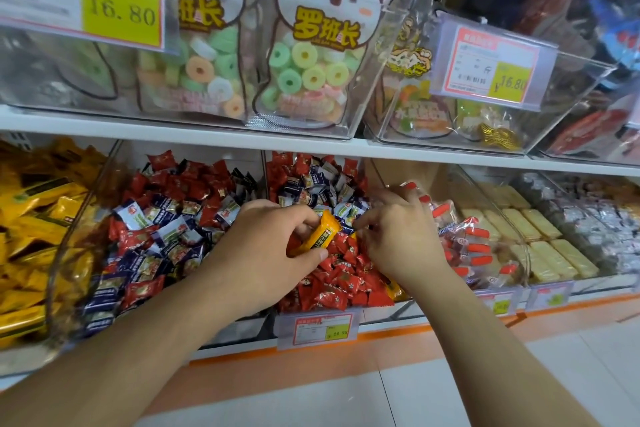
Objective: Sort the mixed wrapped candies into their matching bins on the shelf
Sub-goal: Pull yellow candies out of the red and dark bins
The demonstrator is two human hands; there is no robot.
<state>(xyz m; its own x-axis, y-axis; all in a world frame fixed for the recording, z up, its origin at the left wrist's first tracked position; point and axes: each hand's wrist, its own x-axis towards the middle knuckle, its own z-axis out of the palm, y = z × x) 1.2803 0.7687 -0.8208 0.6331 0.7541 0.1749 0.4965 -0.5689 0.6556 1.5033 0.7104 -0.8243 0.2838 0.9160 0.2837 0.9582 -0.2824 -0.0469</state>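
At the left edge of the lower shelf, a clear bin (52,253) holds yellow wrapped bars (31,218). The next bin to the right holds mixed red and navy-and-white candies (156,218). The left hand (263,253) is over the middle bin (318,322), fingers and thumb curled around an orange wrapped candy (317,234). This candy lies above the red candies (339,274) in the front half of the middle bin; its long axis runs diagonally, upper end pointing toward the back right of the bin, lower end toward the front left under the thumb. Navy-and-white candies (311,187) fill the back of this bin. The right hand (398,239) is just beside the candy at the bin's right wall, fingers bent down into the pile; whether they pinch anything cannot be told. A price tag (318,326) hangs on the middle bin's front edge. Farther right, bins hold red-capped clear packets (474,239) and pale wafer bars (540,236). On the upper shelf stand bags of ring candies (311,62).
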